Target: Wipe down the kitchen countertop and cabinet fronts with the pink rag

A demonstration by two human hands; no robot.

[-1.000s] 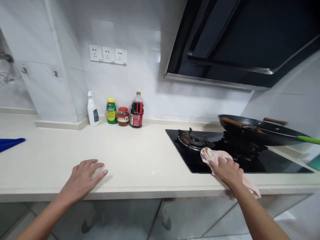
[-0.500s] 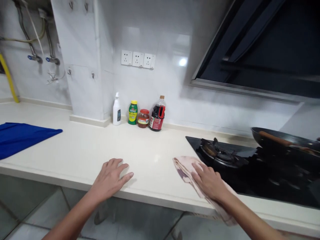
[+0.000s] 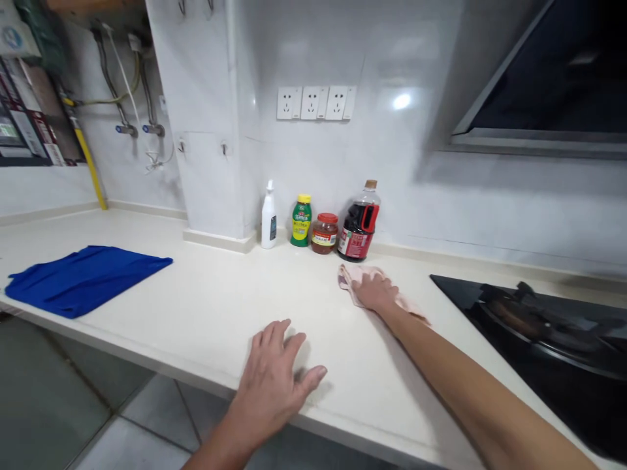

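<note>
A blue cloth [image 3: 88, 281] lies on the worktop [image 3: 196, 326]. Near its front edge, the left hand [image 3: 272, 378] has empty, spread fingers. The right hand's [image 3: 376, 292] fingers hold the pink cloth [image 3: 349, 277] down before the dark bottle [image 3: 360, 225], left of the stove [image 3: 494, 339].

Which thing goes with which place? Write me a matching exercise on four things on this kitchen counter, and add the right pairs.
Things
1. Pale pink cloth
2. Blue cloth
3. Red-lidded jar
4. White bottle

Places
A. Between the green bottle and the large bottle of dark liquid
B. Standing upright, left of the green bottle
C. Under the person's right grip
D. Spread out on the left part of the counter

Pairs: 1-C, 2-D, 3-A, 4-B
</note>
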